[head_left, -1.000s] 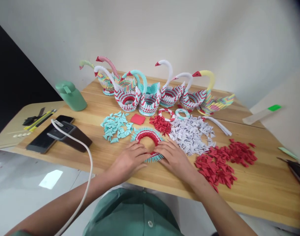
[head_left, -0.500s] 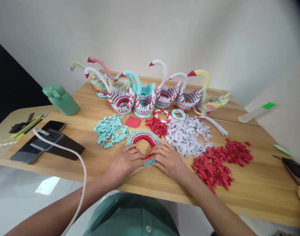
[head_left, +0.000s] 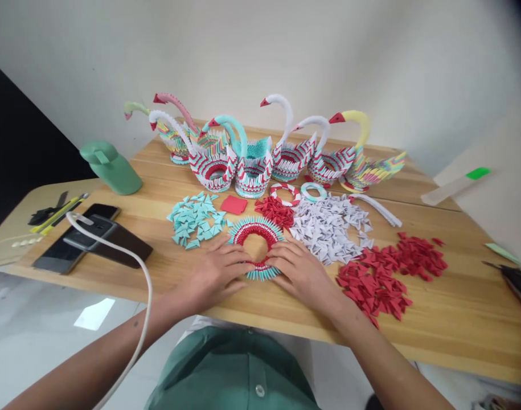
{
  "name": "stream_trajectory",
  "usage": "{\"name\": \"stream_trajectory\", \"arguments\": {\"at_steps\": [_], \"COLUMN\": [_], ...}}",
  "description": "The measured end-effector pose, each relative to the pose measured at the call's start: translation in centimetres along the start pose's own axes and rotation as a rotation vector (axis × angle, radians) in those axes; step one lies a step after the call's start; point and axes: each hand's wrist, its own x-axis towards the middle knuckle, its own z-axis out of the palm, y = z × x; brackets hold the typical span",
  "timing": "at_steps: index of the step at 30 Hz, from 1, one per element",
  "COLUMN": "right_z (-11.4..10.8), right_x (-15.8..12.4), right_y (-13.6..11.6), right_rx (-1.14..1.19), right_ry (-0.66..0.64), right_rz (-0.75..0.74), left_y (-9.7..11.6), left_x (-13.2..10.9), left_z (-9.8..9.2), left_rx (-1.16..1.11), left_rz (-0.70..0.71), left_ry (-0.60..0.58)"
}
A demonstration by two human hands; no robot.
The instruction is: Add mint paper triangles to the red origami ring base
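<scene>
A round ring of interlocked folded-paper pieces [head_left: 259, 225], red and white inside with turquoise points outward, lies flat on the table in front of me. My left hand [head_left: 215, 272] grips its left side, fingers curled over the rim and hiding that part. On the opposite side my right hand [head_left: 303, 274] holds the ring, with fingers bent over the edge. Left of the ring is a pile of turquoise folded-paper triangles [head_left: 196, 219]. Behind it are a small red paper stack [head_left: 233, 205] and red triangles [head_left: 275, 212]. White triangles [head_left: 328, 228] lie to the right.
Several finished paper swans [head_left: 254, 171] line the back. Two paper rings [head_left: 284, 194] and a white curved paper neck [head_left: 377, 209] lie before them. More red triangles [head_left: 373, 282] are at right. Phone [head_left: 57, 250], power bank with white cable [head_left: 115, 242] and green bottle [head_left: 115, 171] stand left.
The view has shifted slightly, so everything sits a little higher and further right. Both hands stay on the paper ring, and slightly more of its near edge shows between them.
</scene>
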Motion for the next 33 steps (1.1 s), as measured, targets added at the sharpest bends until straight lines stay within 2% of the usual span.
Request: {"name": "stream_trajectory", "arguments": {"at_steps": [4,8,14,18,21,24,29,33], "right_z": [0.2,0.8,0.6,-0.2,-0.4,-0.1,0.5,0.8], "right_x": [0.1,0.2,-0.3,-0.8,-0.8,-0.6,-0.3,-0.1], "right_y": [0.4,0.7,1.3,1.7,1.0,0.0,-0.4,-0.2], "right_rx": [0.045,0.093,0.037,-0.022,-0.002,0.025,0.020,0.067], "right_ry": [0.010,0.030,-0.011,-0.084,-0.092,-0.081,-0.011,0.041], "right_rz": [-0.021,-0.025,-0.024,0.036,0.050,0.037,0.034,0.015], "left_y": [0.8,0.8,0.5,-0.8,-1.5,-0.8,1.1,1.3], "left_x": [0.8,1.3,1.5,0.7,-0.2,-0.5,0.2,0.4], "left_z": [2.0,2.4,2.0,1.0,-0.2,-0.7,1.0,2.5], "left_rx": [0.024,0.052,0.048,0.062,0.130,0.160,0.089,0.096], "left_rz": [-0.037,-0.023,-0.005,0.055,0.030,-0.005,-0.025,-0.046], "left_ry": [0.025,0.063,0.032,-0.048,-0.048,-0.041,-0.021,0.028]}}
